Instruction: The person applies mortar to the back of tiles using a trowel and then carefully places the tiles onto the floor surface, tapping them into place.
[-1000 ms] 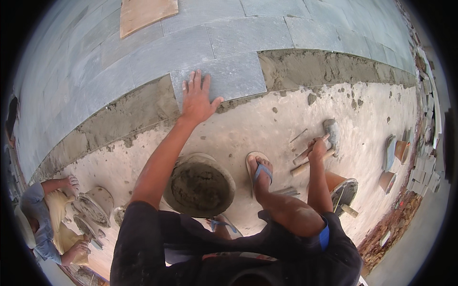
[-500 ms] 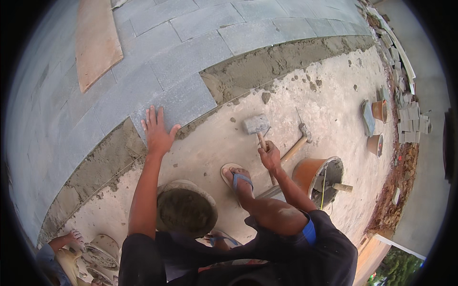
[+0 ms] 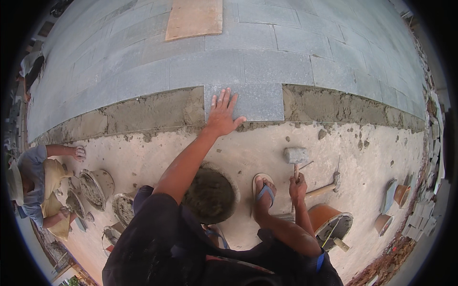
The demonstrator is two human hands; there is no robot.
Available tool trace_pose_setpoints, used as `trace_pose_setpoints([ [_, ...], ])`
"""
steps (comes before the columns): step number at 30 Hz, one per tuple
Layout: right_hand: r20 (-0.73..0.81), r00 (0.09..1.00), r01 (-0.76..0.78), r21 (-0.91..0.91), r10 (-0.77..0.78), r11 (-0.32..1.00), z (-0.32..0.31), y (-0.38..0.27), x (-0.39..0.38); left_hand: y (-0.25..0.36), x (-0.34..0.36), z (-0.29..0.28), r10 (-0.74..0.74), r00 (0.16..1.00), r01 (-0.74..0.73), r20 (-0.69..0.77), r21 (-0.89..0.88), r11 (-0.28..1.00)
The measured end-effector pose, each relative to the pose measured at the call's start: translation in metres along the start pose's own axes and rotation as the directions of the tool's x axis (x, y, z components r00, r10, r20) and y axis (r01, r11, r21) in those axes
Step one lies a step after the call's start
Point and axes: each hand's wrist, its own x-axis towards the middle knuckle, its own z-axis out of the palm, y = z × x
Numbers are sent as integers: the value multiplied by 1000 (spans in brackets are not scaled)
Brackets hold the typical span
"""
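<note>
My left hand (image 3: 222, 113) lies flat, fingers spread, on the near left corner of a grey stone paving slab (image 3: 257, 101) set in a strip of wet mortar (image 3: 143, 112). My right hand (image 3: 297, 185) grips the wooden handle of a mallet, whose grey block head (image 3: 296, 155) rests on the sandy ground. My foot in a blue-strapped sandal (image 3: 263, 189) stands just left of that hand. A round pan of mortar (image 3: 211, 193) sits below my left forearm.
Laid grey slabs (image 3: 267, 52) cover the far ground, with a wooden board (image 3: 194, 18) on them. A hammer (image 3: 327, 187) and an orange bucket (image 3: 329, 223) lie at the right. Another person (image 3: 36, 188) crouches at the left among mortar pans (image 3: 95, 187). Stacked stone pieces (image 3: 420, 214) line the right edge.
The view has swung so the slab sits centred. My left hand stays on the slab. My right hand still holds the mallet, its head now down on the ground.
</note>
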Motion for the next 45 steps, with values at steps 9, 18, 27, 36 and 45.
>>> trace_pose_setpoints([
  [9, 3, 999, 50, 20, -50, 999, -15, -32, 3, 2, 27, -3, -89, 994, 94, -56, 84, 992],
  [18, 88, 979, 185, -10, -183, 983, -13, -89, 17, 4, 32, -2, -122, 992, 123, -14, 87, 989],
  [27, 172, 952, 278, -138, -254, 950, 9, -72, 20, 4, 33, -5, -127, 992, 128, -18, 46, 991],
  [36, 229, 923, 354, -191, -310, 915, 18, -49, 18, 5, 29, -9, -122, 993, 122, -9, -3, 993],
  [45, 294, 910, 371, -264, -292, 891, 20, -38, 17, 8, 30, -5, -117, 991, 119, -57, 41, 992],
])
